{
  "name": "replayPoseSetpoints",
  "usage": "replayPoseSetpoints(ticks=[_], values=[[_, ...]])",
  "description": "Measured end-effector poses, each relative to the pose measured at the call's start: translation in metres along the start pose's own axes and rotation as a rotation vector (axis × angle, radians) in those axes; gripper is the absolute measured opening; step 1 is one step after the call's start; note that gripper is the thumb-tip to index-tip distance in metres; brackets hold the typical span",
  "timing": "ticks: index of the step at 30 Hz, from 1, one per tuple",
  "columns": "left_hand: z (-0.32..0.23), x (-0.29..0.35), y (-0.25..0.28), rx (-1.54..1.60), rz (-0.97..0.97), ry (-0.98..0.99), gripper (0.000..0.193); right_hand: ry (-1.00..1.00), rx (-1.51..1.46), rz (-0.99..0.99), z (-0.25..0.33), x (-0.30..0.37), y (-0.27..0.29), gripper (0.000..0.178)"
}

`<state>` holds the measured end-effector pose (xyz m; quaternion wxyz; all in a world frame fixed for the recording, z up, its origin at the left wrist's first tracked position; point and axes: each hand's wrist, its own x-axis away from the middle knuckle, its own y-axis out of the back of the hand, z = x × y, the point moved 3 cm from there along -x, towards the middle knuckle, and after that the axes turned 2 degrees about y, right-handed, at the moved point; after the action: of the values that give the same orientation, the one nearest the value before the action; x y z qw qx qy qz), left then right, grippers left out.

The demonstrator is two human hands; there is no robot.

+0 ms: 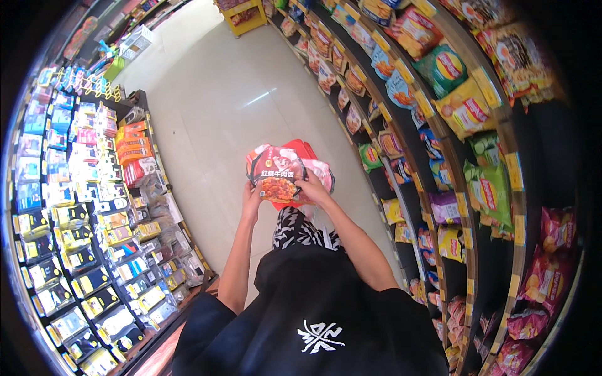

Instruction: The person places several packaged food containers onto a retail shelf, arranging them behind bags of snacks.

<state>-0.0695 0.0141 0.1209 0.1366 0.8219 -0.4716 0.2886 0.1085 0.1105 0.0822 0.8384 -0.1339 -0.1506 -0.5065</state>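
In front of my body I hold a red, round-edged instant meal pack [277,164] with a picture of a saucy meat dish on its face. My left hand [252,195] grips its lower left edge, thumb on the front. On the lower right edge, my right hand [315,189] is closed around it with the thumb over the front. Behind this pack show a bright red piece [302,149] and a pinkish pack [322,173] with a dark rim. Most of both is hidden, and I cannot tell how many packs are stacked there.
Shelves of snack bags [464,106] curve along my right. To my left stands a rack of small packaged goods [75,219]. Pale floor tiles [207,113] run between them. A yellow display stand [248,22] and a white basket [136,42] are farther off.
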Motion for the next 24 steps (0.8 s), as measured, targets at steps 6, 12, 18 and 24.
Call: replayPoseSetpoints(ticks=[6,12,18,24], values=[[0.009,-0.048,0.043,-0.22,-0.149,-0.404,0.054,-0.195,-0.125,0.144,-0.004,-0.036,-0.054,0.055],[0.02,-0.06,0.029,-0.501,-0.232,-0.518,0.058,-0.134,-0.102,0.145,0.011,-0.034,-0.05,0.077],[0.031,-0.052,0.035,-0.492,-0.328,-0.687,0.052,-0.017,0.079,0.24,0.013,-0.03,-0.053,0.082],[0.032,-0.044,0.023,-0.224,-0.285,-0.517,0.052,-0.006,0.513,0.201,0.093,-0.001,-0.036,0.059]])
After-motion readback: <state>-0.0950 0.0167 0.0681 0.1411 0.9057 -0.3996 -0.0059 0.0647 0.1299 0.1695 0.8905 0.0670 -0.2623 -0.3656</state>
